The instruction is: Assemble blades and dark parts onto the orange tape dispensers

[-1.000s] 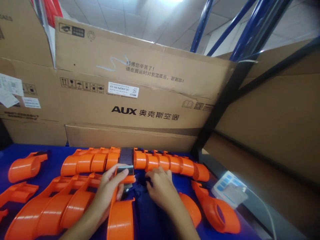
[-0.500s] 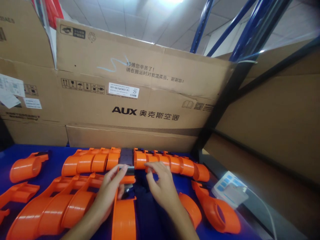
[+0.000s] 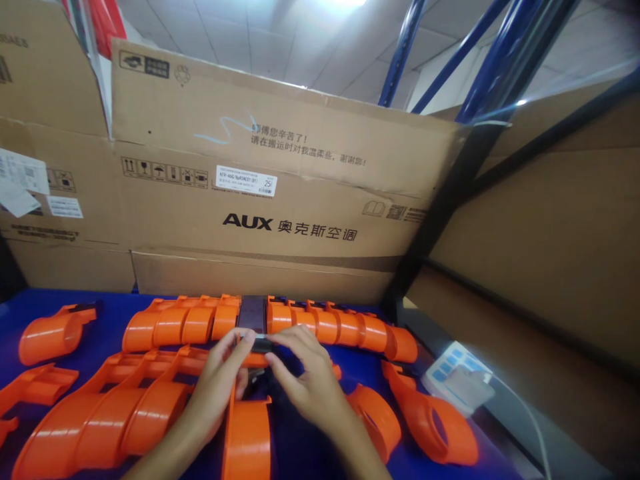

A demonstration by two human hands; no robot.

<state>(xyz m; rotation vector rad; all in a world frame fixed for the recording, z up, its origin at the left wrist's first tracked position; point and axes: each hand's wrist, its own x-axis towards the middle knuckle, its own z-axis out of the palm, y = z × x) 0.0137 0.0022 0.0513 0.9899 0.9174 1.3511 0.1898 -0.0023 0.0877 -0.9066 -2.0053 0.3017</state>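
Observation:
My left hand (image 3: 227, 373) grips the upper end of an orange plastic part with a wide curved band (image 3: 249, 437), its thumb on top. At that end lies a small black strip (image 3: 261, 345) with a pale upper edge. The thumb and index finger of my right hand (image 3: 307, 373) close on the right end of this strip. Just beyond my fingers is a dark flat block (image 3: 253, 313), between two rows of orange parts. A small object beneath the strip is mostly hidden by my hands.
Similar orange parts stand in a back-left row (image 3: 197, 325), a back-right row (image 3: 345, 328) and a front-left group (image 3: 120, 413). More lie right (image 3: 440, 427). A white device with blue buttons (image 3: 457, 377) trails a cable. Cardboard (image 3: 300, 200) walls the back of the blue surface (image 3: 300, 440).
My right hand has moved left and its thumb and index finger have come onto the black strip's right end. My left hand keeps its hold on the orange part.

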